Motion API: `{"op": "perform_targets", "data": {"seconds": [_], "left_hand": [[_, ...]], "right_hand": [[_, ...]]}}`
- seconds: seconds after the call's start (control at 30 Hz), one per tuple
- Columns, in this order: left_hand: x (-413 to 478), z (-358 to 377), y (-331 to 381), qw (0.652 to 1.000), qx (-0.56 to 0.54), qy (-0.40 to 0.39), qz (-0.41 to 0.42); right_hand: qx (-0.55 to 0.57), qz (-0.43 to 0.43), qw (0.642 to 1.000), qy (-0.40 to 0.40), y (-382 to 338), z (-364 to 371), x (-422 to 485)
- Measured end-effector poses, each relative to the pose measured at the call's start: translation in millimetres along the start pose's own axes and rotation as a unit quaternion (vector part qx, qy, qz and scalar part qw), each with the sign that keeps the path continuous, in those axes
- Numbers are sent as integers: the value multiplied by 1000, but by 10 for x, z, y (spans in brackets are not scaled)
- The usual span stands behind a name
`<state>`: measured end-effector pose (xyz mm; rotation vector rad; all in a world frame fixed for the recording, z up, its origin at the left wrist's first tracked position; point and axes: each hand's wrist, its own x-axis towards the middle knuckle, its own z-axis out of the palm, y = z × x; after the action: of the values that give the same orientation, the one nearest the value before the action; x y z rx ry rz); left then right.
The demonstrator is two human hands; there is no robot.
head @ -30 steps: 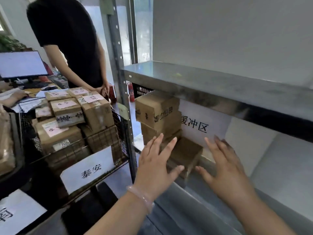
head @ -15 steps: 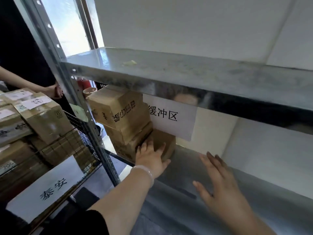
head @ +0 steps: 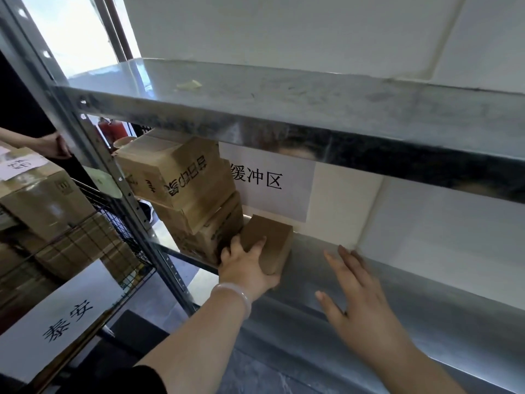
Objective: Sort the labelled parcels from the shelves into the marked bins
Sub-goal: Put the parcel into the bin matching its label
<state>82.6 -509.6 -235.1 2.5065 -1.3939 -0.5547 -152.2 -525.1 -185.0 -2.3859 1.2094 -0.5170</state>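
Since the earlier frame, the left hand (head: 246,269) has shifted from lying on the small parcel (head: 272,240) to gripping its near end. The right hand (head: 358,304) has reached farther in along the lower shelf (head: 443,317).

Left hand: the fingers (head: 257,245) are curled over the top face of the small parcel and the thumb wraps its near edge. A pale bracelet (head: 237,294) sits on the wrist.

Right hand: it is open, fingers straight and spread, palm down, holding nothing. It is well to the right of the parcel, fingertips near the shelf's far wall. Contact with the shelf surface cannot be determined.

Small parcel: plain brown, on the left part of the lower shelf, its left side against the bottom of the stack of cardboard boxes (head: 181,177). Whether its near end is lifted cannot be determined.

Stack of cardboard boxes: at the far left end of the lower shelf, beside the upright post (head: 113,177). The top box carries dark print and leans to the left.

A paper sign (head: 272,189) with three printed characters hangs below the upper shelf (head: 312,106), behind the parcel.

To the left, a wire bin (head: 113,220) holds taped boxes and carries a white bin label (head: 56,322) on its near side. A second person's hand (head: 55,146) shows at the far left.
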Motion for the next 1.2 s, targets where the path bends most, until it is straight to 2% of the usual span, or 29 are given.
{"op": "perform_targets", "data": {"seconds": [0.1,0.17,0.23,0.33,0.37,0.43,0.53,0.63,0.7,0.83,0.9,1.03,1.13,1.2], "left_hand": [[-173,-76,-40,986,-167,10,0],[-353,-144,-102,941,-339,7,-13],[-567,-199,-203,848,-529,-7,-42],[-857,-222,-341,638,-762,-66,-85],[-967,-236,-373,593,-797,-85,-70],[-1175,-278,-417,531,-840,-109,-19],[-1439,-370,-488,486,-867,-104,28],[-1648,-472,-611,465,-882,-68,42],[-1762,-556,-728,472,-881,-22,24],[-1931,-749,-1028,571,-807,143,-46],[-2005,-862,-1204,599,-770,213,-57],[-2133,-1161,-1543,675,-692,249,-61],[-2156,-1397,-1828,687,-665,278,-88],[-2129,-1550,-2045,670,-666,312,-104]], "right_hand": [[-4,-12,1000,-5,-33,-49,24],[5,-22,1000,1,-67,-127,61],[17,-34,999,7,-117,-189,98],[45,-38,998,-1,-230,-200,145],[62,-41,997,-7,-297,-186,157],[108,-53,992,-26,-452,-138,192],[196,-96,974,-61,-726,-37,221],[285,-123,943,-120,-1046,105,221],[314,-133,929,-144,-1265,195,230],[326,-156,916,-173,-1664,333,323],[314,-196,913,-174,-1857,410,393],[274,-263,907,-179,-2296,610,529],[287,-283,891,-207,-2703,752,636],[285,-300,884,-216,-2987,834,711]]}}
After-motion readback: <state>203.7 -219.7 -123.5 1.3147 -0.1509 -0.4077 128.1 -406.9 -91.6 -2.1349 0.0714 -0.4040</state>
